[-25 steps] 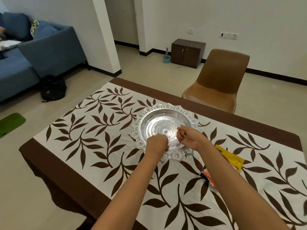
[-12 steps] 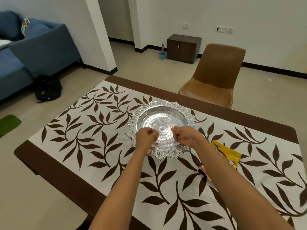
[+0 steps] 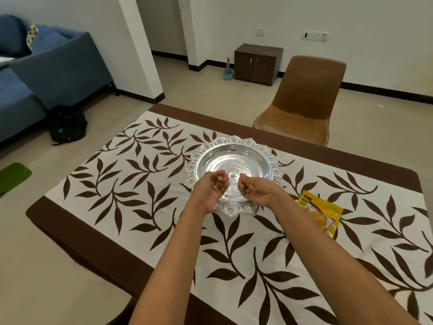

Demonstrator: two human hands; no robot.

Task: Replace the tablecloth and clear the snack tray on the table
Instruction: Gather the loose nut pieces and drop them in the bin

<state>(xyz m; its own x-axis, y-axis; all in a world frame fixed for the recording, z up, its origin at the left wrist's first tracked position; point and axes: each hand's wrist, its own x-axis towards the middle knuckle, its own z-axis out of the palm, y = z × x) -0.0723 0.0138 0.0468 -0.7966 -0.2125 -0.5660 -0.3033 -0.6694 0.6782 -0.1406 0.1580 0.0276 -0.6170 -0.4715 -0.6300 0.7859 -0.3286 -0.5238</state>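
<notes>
An ornate silver snack tray (image 3: pixel 234 146) with a scalloped rim sits in the middle of the table, on a white tablecloth (image 3: pixel 131 184) printed with brown leaves and edged in brown. Its bowl looks bare. My left hand (image 3: pixel 214 187) is held over the tray's near left rim, palm turned up, fingers curled round small brown nuts. Over the near right rim, my right hand (image 3: pixel 254 190) does the same with a few more nuts. A yellow snack packet (image 3: pixel 324 213) lies on the cloth just right of my right forearm, partly hidden by it.
A brown chair (image 3: pixel 304 102) stands at the table's far side. Behind it is a small dark cabinet (image 3: pixel 257 63) against the wall. A blue sofa (image 3: pixel 42 73) and a black bag (image 3: pixel 66 125) are on the floor to the left, with a green mat (image 3: pixel 13 178) nearer.
Both hands have turned from fists facing down to palms facing up over the tray, showing the nuts they hold. The view has tilted slightly.
</notes>
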